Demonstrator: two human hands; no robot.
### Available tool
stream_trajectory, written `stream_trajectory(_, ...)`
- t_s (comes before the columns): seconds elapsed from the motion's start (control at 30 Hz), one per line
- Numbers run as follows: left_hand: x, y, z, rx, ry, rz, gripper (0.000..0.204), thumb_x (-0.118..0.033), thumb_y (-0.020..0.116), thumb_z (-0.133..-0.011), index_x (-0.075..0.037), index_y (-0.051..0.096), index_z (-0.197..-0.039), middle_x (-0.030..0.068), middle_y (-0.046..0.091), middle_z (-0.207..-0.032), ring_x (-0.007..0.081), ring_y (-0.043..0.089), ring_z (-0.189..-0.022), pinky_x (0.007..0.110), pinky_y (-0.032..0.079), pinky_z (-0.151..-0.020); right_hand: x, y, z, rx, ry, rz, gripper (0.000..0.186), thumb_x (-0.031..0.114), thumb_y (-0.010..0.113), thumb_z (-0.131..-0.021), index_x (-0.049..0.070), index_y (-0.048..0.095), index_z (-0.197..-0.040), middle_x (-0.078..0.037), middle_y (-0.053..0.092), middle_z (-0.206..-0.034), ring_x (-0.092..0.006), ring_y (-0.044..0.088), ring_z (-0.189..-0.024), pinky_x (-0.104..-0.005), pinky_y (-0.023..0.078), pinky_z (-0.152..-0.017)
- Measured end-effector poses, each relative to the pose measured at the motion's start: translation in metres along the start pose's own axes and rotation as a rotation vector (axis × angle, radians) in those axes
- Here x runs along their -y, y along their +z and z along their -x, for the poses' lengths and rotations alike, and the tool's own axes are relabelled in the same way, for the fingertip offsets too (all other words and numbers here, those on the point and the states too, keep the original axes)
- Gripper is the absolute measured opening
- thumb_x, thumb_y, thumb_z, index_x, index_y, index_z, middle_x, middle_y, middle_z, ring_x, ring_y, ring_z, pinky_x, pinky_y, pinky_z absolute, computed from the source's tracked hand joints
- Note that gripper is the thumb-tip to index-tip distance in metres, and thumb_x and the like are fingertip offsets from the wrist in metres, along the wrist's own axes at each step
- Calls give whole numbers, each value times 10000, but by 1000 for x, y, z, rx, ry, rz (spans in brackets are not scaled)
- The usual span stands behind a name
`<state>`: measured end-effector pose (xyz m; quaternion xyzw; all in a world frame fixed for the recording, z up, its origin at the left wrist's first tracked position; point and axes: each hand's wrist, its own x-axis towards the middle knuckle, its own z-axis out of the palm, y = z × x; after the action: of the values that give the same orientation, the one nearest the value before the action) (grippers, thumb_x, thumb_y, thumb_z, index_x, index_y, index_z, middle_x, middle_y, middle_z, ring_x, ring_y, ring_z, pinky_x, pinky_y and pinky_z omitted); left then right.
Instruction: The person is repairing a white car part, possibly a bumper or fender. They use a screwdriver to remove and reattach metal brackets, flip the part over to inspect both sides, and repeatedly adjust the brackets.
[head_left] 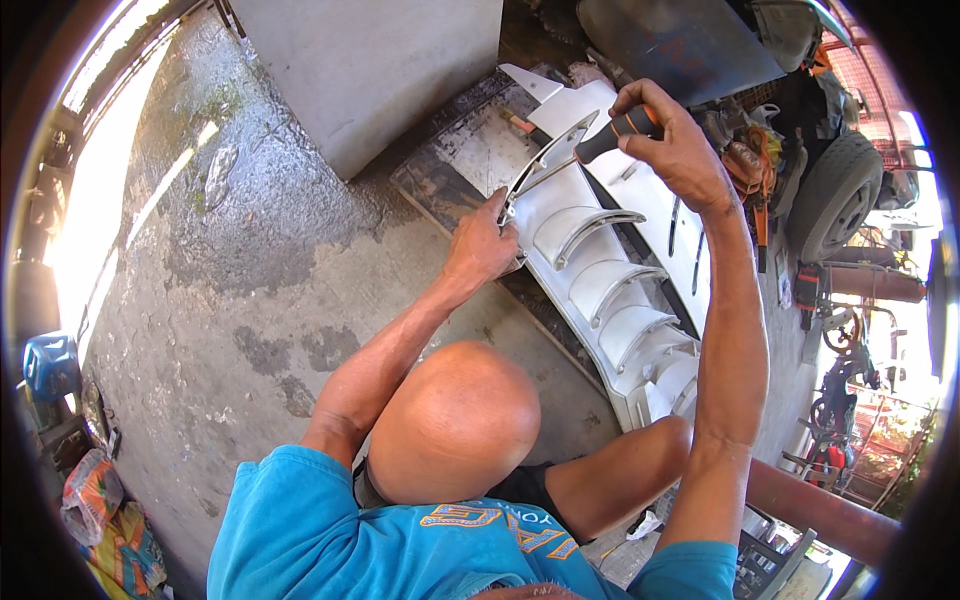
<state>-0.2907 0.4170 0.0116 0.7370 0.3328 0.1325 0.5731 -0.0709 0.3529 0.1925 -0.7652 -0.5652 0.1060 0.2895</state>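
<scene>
In my raised right hand [670, 145] is a screwdriver with a black-and-orange handle [605, 138]. My fingers close round the handle, and its thin shaft slants down to the left toward the end of a long white panel [545, 205]. Several curved fins stand in a row along this panel. At its left end, my left hand [482, 245] grips the edge, with the fingertips partly hidden by it. Behind the finned panel lies another white panel [655, 215] with slots. A tool with an orange-and-black handle [527, 125] rests just beyond the end of the panels.
A low dark board [440, 180] lies beneath the panels on the stained concrete floor [250, 330]. Beyond it stands a large grey sheet [380, 70]. A tyre [840, 195] and piled parts are on the right; a blue jug [50, 365] stands at far left.
</scene>
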Motion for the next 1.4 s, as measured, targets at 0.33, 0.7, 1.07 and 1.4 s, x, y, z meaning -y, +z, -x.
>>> stream_trajectory(0.33,-38,-8,0,-75,34,-168,500,-280,648,-933,96,560,-1250,336,697,-1019,503,690,-949,539,531,-899,13,1,4,32,139,-101,317,241,662,-912,49,584,-1151,-107,651,-1098,-177,601,-1025,-348,486,-936)
stream_trajectory(0.7,-19,10,-36,-74,167,-642,231,-185,593,-910,17,593,-1020,274,703,-926,470,704,-830,578,543,-761,29,13,-1,-35,261,435,348,320,608,-978,53,606,-1201,-169,641,-969,-335,705,-787,-453,541,-748)
stream_trajectory(1.07,-19,7,-35,-67,165,-762,217,-169,583,-942,40,590,-1001,277,718,-908,467,715,-841,556,568,-771,36,14,2,137,235,371,332,256,664,-903,94,636,-1191,-213,653,-1146,-379,683,-1010,-443,536,-830)
stream_trajectory(1.4,-29,1,-32,-51,228,-744,232,-166,642,-901,49,595,-977,301,704,-872,491,698,-828,561,554,-773,40,18,3,51,338,144,475,320,759,-838,5,587,-1149,-185,677,-980,-356,672,-903,-439,541,-823)
